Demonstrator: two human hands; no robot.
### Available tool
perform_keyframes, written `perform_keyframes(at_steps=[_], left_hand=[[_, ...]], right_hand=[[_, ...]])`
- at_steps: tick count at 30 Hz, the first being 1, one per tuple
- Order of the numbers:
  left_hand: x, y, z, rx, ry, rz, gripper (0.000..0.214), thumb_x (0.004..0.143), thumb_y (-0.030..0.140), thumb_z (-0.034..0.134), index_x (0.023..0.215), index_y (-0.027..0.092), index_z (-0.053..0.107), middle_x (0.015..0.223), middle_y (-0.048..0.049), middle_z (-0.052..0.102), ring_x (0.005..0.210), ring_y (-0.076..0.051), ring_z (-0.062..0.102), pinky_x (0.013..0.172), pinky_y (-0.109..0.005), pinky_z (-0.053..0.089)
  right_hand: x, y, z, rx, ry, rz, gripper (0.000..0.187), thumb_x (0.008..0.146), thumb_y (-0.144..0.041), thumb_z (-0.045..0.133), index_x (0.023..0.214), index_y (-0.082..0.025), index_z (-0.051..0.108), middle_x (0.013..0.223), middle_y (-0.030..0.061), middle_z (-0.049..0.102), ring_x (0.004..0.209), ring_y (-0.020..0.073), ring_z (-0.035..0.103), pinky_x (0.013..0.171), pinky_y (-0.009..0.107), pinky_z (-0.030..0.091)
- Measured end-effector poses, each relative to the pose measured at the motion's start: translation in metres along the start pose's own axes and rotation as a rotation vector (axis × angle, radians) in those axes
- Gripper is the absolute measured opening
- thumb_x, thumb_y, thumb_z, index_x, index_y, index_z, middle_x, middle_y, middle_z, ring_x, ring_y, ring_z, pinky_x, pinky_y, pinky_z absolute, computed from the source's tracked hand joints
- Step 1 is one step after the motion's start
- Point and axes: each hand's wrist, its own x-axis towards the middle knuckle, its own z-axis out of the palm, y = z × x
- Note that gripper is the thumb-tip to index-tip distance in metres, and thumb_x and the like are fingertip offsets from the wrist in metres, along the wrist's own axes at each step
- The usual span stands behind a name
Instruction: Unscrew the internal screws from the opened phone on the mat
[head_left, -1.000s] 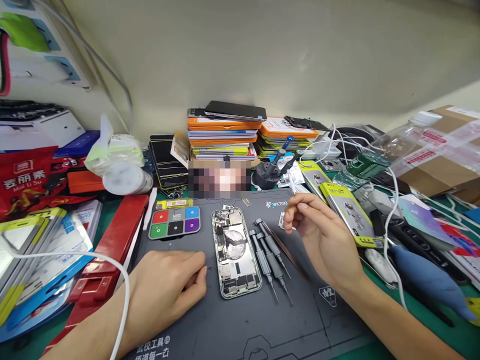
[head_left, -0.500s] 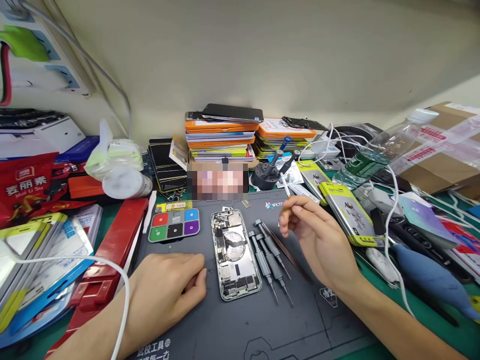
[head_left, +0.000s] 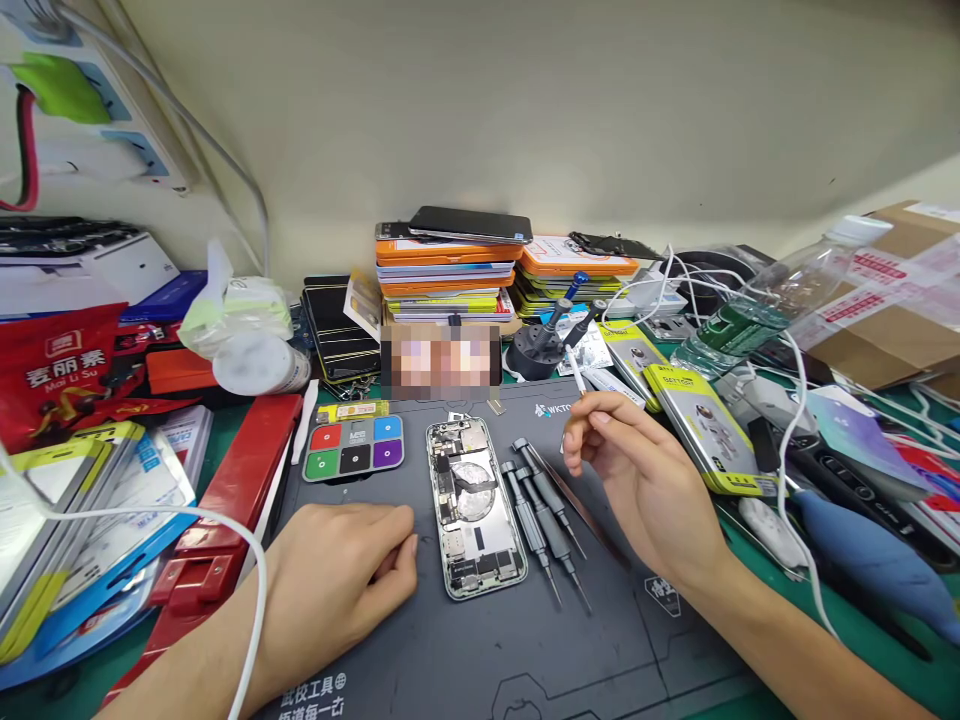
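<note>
An opened phone [head_left: 472, 505] lies face down on the dark work mat [head_left: 480, 640], its insides showing. My left hand [head_left: 337, 580] rests palm down on the mat just left of the phone, fingers curled loosely and holding nothing. My right hand [head_left: 641, 480] hovers to the right of the phone and pinches a thin white stick-like tool [head_left: 576, 372] between thumb and fingers, its end pointing up and away. Three grey screwdrivers [head_left: 544, 520] and a pair of tweezers [head_left: 581, 510] lie between the phone and my right hand.
A colored screw tray [head_left: 352, 448] sits at the mat's far left. Stacked orange and yellow boxes [head_left: 446, 270] with a phone on top stand behind. A red case [head_left: 225, 520], white cables [head_left: 787, 420], a plastic bottle [head_left: 765, 300], a blue air blower [head_left: 870, 560] and packaged parts crowd both sides.
My right hand with the white tool has shifted slightly left and back right again. My left hand stays where it was.
</note>
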Motion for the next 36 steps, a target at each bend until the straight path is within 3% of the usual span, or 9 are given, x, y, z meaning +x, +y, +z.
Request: perform_keyframes(at_steps=[36], left_hand=[[-0.0007, -0.0021, 0.0078, -0.023, 0.026, -0.016, 0.029, 0.102, 0.02, 0.043, 0.075, 0.025, 0.036, 0.06, 0.0078, 0.052, 0.051, -0.013, 0.058, 0.054, -0.033, 0.03]], right_hand=[[-0.0015, 0.004, 0.002, -0.004, -0.041, 0.046, 0.012, 0.101, -0.031, 0.068, 0.096, -0.025, 0.077, 0.077, 0.0023, 0.069, 0.069, 0.0155, 0.059, 0.063, 0.025, 0.05]])
